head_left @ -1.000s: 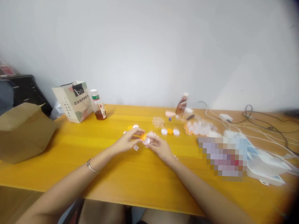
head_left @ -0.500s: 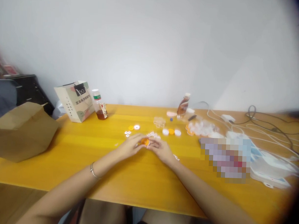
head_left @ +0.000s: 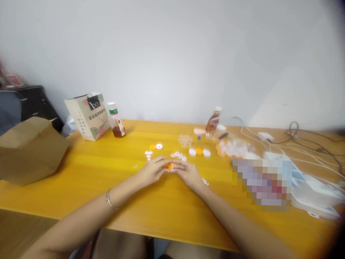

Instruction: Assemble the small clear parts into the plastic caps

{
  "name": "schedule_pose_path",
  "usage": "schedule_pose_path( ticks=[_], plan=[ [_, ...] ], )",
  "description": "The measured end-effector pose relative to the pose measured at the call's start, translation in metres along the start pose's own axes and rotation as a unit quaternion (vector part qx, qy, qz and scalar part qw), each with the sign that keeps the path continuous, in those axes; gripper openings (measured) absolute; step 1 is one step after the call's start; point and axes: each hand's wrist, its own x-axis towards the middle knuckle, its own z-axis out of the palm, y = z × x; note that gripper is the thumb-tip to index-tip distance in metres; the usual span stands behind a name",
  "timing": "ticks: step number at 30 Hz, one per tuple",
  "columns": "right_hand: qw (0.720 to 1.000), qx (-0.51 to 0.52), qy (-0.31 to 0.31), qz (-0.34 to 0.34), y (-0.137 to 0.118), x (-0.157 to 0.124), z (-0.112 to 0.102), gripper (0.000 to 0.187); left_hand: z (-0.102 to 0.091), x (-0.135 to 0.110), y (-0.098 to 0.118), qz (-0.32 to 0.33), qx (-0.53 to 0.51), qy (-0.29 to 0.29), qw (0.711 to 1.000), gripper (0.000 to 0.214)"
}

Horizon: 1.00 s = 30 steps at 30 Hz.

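My left hand (head_left: 152, 170) and my right hand (head_left: 189, 173) meet over the middle of the yellow table (head_left: 108, 180), fingers curled around a small orange cap (head_left: 169, 166) held between them. A bracelet circles my left wrist. Just beyond the hands lie small white cut-out pieces (head_left: 178, 155). An orange cap and a white one (head_left: 156, 146) lie further left, and a row of white and orange caps (head_left: 199, 152) lies to the right.
A brown paper bag (head_left: 24, 149) and a printed gift bag (head_left: 89, 115) stand at the left, with a drink bottle (head_left: 116, 122) beside them. Another bottle (head_left: 213, 121) stands at the back. White cables, chargers and plastic packets (head_left: 309, 179) crowd the right side.
The hands have closed together around the orange cap and sunk a little toward the table. The white piece seen at the fingertips a second ago no longer shows.
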Motion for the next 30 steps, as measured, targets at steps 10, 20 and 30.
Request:
schedule_pose_path(
  ticks=[10, 20, 30],
  plan=[
    [0.999, 0.039, -0.023, -0.005, 0.008, 0.005, -0.002, 0.034, -0.005, 0.001, -0.005, 0.063, 0.035, 0.02, 0.997, 0.033],
    [0.992, 0.099, -0.077, 0.015, 0.005, 0.002, -0.005, 0.035, 0.002, 0.002, -0.003, 0.082, 0.034, 0.05, 0.995, 0.028],
    [0.988, -0.102, 0.109, -0.027, -0.016, 0.014, -0.039, 0.032, -0.014, -0.001, 0.015, 0.071, -0.011, -0.145, 0.987, 0.025]
  ],
)
